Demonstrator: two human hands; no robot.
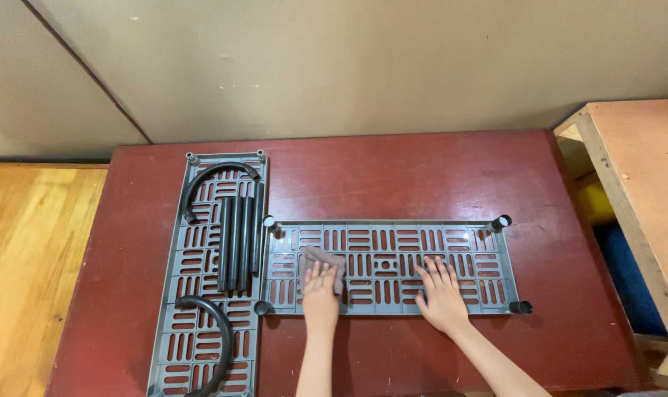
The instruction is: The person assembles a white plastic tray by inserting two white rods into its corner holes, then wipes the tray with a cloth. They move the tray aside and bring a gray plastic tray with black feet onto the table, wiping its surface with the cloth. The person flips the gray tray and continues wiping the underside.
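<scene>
Your left hand lies flat on a small grey-brown cloth, its fingers held close together and pressing the cloth down rather than gripping it. The cloth sits on the left part of a grey slotted shelf panel that lies lengthwise across the dark red worktop, directly before you.

Your right hand rests on the same panel, to the right of its middle — palm down, fingers spread and holding nothing. The two hands are well apart, with a stretch of bare slots between them.

The panel has short round sockets at its corners; the far right socket and the near right socket show plainly.

A second grey slotted panel lies at right angles to the first, touching its left end and running toward you along the worktop's left side. On it lie several straight black tubes side by side, a curved black tube at the far end and another curved black tube at the near end.

A plywood bench stands just beyond the worktop's right edge — wooden floor shows on the left.
</scene>
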